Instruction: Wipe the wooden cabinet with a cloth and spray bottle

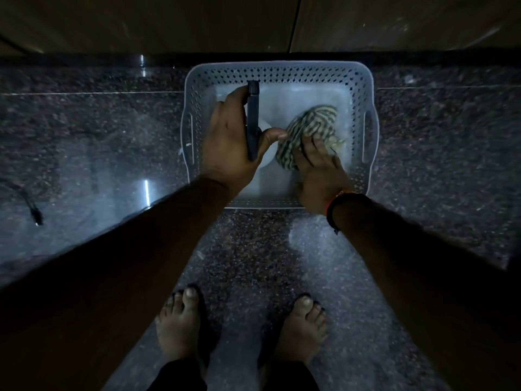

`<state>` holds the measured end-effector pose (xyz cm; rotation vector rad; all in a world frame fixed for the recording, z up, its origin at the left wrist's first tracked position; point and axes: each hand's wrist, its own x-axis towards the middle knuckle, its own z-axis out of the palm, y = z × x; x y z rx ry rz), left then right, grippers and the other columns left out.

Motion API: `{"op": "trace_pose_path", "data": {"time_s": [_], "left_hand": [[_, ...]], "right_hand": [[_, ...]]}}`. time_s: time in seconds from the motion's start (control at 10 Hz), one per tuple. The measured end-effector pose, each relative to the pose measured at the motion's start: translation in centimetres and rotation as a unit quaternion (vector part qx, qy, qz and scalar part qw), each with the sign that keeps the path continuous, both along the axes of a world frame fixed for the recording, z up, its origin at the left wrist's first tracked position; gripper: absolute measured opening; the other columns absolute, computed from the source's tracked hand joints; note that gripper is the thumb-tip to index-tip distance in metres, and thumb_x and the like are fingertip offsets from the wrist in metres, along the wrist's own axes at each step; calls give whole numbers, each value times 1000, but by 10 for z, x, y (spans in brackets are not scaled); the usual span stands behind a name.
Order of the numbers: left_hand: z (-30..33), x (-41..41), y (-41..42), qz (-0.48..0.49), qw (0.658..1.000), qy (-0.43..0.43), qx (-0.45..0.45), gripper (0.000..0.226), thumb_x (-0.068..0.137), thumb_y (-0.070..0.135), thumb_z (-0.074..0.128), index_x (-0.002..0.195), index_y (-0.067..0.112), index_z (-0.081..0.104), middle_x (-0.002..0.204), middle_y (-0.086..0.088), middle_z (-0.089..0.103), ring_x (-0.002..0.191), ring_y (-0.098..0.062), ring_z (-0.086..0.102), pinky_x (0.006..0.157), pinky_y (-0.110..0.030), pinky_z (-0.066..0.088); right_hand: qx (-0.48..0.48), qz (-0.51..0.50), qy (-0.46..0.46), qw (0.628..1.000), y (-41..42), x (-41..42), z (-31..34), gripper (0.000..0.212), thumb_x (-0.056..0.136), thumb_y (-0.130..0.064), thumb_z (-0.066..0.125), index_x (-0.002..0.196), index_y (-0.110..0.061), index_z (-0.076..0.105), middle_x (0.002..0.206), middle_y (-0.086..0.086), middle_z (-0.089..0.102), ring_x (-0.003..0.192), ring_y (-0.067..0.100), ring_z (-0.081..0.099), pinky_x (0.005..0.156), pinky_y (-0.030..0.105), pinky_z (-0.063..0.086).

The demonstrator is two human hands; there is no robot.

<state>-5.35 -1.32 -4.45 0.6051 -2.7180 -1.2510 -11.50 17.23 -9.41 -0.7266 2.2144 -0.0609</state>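
A: From the head view, where are the cleaning things?

B: Both sit in the pale perforated plastic basket on the speckled polished stone floor, just in front of the wooden cabinet. The left hand is wrapped round the spray bottle, thumb curled toward its pale body, the dark trigger head pointing away. The right hand has its fingers curled into the striped cloth, bunching it.

A: How will they handle?

B: My guess: the bottle is rigid plastic, smooth and perhaps slick, its weight depending on the fill, which I can't see. Best held at the neck under the trigger head, as it is now. The cloth looks soft, limp and light; it's crumpled in a heap, so a gathered fistful should lift it whole.

A: Surfaces?

B: The basket has lattice holes, rounded corners and slot handles. The floor is glossy, catching reflections. The cabinet front is dim, smooth and faintly shiny, with a dark seam between two panels
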Motion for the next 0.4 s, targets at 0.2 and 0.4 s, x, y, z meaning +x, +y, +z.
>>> {"op": "trace_pose_path", "data": {"time_s": [0.2, 0.4], "left_hand": [[1, 4, 2, 5, 1000, -22, -2, 95, 84, 63, 72, 149, -1, 45, 142, -17, 59, 116, -40, 65, 98, -54, 55], [25, 14, -13, -57, 995, -71, -36, 114, 79, 63, 78, 162, 7, 24, 164, -12, 43, 148, -34, 45, 119, -53, 41]], "right_hand": [[-17, -1, 4, 1000, 0, -5, 18, 83, 94, -26, 56, 160, -25, 6, 168, 0, -14, 155, 23, -15, 125, 54, 3], [-89, -35, 96, 991, 6, -2, 58, 75, 97, -33, 53, 159, -22, 13, 169, 1, -4, 155, 24, -11, 125, 46, -4]]}}
